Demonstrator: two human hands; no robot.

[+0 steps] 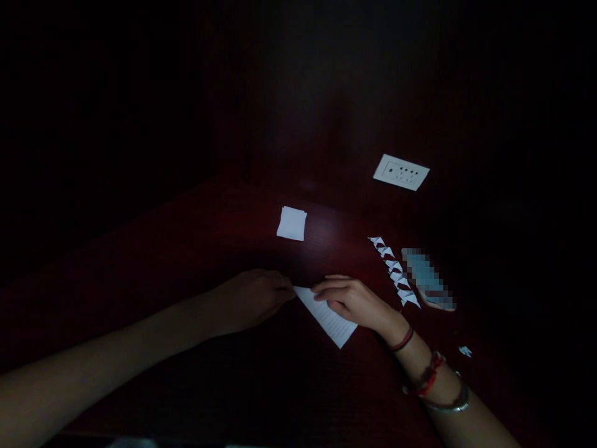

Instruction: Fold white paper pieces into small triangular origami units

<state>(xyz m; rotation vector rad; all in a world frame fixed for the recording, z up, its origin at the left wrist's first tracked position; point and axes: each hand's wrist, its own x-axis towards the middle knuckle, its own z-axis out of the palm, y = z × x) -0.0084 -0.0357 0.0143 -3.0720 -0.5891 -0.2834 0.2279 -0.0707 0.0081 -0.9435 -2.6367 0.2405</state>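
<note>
A white sheet of paper (329,320), folded into a triangle with faint printed lines on it, lies on the dark red table in front of me. At its left tip, the fingers of my left hand (254,300) are closed on the corner; shadow hides part of them. My right hand (354,302) grips the paper near its upper edge, with bent fingers and the thumb pressed on it. Beyond both hands lies a small stack of white paper squares (292,223).
To the right, a row of small folded paper pieces (395,274) runs beside a phone (428,278) with a blurred screen. Some white paper scraps (465,351) lie nearer me. A white socket plate (402,172) is on the back wall. Surroundings are very dark.
</note>
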